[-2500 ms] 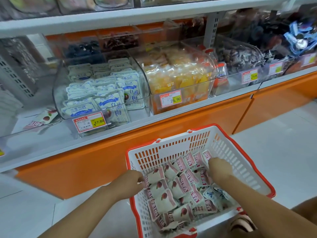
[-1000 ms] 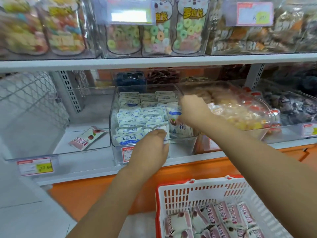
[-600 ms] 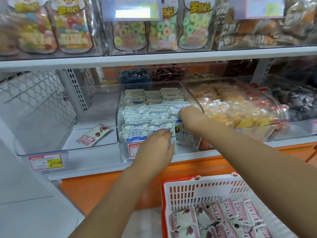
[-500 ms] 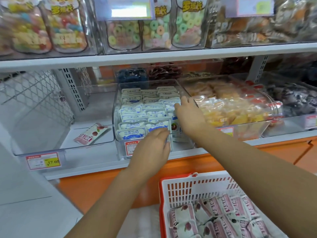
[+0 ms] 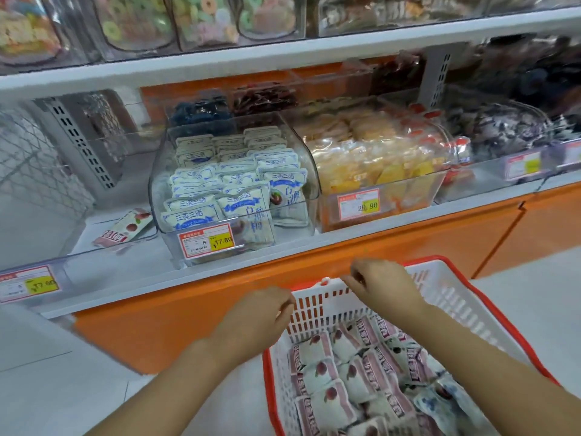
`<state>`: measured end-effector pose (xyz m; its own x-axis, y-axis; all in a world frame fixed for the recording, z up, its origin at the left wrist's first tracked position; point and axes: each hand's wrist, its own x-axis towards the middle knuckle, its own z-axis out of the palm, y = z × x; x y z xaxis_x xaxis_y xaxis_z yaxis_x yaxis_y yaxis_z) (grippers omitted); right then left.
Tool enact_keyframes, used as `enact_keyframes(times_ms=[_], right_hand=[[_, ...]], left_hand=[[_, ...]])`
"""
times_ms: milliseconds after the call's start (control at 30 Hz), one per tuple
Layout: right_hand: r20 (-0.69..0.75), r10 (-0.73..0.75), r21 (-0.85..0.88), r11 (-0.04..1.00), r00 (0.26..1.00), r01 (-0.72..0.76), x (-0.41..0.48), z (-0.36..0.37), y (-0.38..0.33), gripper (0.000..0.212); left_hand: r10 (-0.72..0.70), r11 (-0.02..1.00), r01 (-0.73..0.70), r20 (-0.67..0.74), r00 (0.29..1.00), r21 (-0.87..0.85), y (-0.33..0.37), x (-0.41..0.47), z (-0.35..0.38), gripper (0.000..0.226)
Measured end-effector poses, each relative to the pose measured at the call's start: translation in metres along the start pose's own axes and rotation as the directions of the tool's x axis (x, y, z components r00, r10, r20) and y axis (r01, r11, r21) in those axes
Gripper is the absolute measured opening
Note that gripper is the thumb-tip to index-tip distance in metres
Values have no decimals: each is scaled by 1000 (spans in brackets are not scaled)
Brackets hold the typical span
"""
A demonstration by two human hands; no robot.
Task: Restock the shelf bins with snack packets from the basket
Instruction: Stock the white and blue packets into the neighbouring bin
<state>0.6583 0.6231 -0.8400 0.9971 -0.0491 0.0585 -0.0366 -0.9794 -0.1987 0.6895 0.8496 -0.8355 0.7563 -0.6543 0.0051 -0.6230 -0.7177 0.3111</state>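
2 bare hands hover over the near side of the shelf, just above the far wall of the white slotted plastic basket with a red rim [image 5: 317, 309]. The left hand [image 5: 257, 313] hangs at the basket's left corner, fingers loosely bent and holding nothing that I can see. The right hand [image 5: 385, 289] is over the far rim, its fingers also loosely curled with no packet between them. Both seem poised to dip in for a fresh handful.

The basket stands directly below the shelf, probably so each reach from load to bin is short. Its pink-and-white sealed snack packets [image 5: 327, 382] lie heaped on the bottom, below and nearer the person than both hands, touched by neither. A few blue-printed packets [image 5: 440, 401] sit at the heap's right edge.

On the shelf, the clear curved plastic bin [image 5: 158, 184] in the middle is well filled with blue-and-white packets in rows [image 5: 239, 199]. The clear bin to its left [image 5: 78, 259] holds just 1 pink-and-white packet [image 5: 122, 229], which matches the heap, so that bin is likely where most of the load belongs.
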Motion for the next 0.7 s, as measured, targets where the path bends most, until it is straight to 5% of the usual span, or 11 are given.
enact_keyframes(times_ms=[167, 367, 500, 700], right_hand=[[290, 436, 102, 871, 852, -480, -44, 89, 85, 22], [570, 644, -88, 666, 511, -741, -103, 156, 152, 82], [660, 589, -167, 721, 467, -672, -111, 148, 151, 82], [530, 609, -246, 777, 591, -580, -113, 153, 142, 23]], left_hand=[[-54, 999, 51, 317, 947, 19, -7, -9, 48, 34], [-106, 992, 65, 438, 893, 107, -21, -11, 67, 36], [-120, 990, 77, 422, 899, 118, -20, -6, 68, 36], [-140, 987, 91, 437, 889, 131, -18, -2, 69, 39]])
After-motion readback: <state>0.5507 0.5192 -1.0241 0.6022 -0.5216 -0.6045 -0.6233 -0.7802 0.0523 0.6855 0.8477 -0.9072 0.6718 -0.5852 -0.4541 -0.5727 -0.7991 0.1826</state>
